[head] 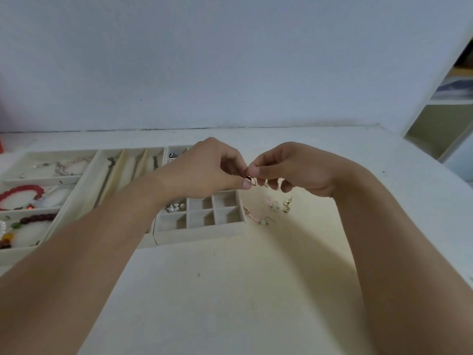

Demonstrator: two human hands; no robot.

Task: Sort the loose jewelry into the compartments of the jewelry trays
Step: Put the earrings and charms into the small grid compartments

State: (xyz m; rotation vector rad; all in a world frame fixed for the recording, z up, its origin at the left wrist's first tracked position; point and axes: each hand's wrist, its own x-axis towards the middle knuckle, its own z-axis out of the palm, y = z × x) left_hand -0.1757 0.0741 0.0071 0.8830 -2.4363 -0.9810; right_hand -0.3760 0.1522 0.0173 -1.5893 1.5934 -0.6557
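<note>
Head view: left forearm (107, 226) hides grid tray (202, 233) partly

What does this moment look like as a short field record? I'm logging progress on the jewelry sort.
left hand: pinches a small ring at the fingertips
right hand: pinches the same small ring from the other side
ring position: held in the air above the right edge of the grid tray
grid tray: several near compartments look bare
loose earrings: on the table, right of the grid tray
red bead bracelet: in the left tray
</note>
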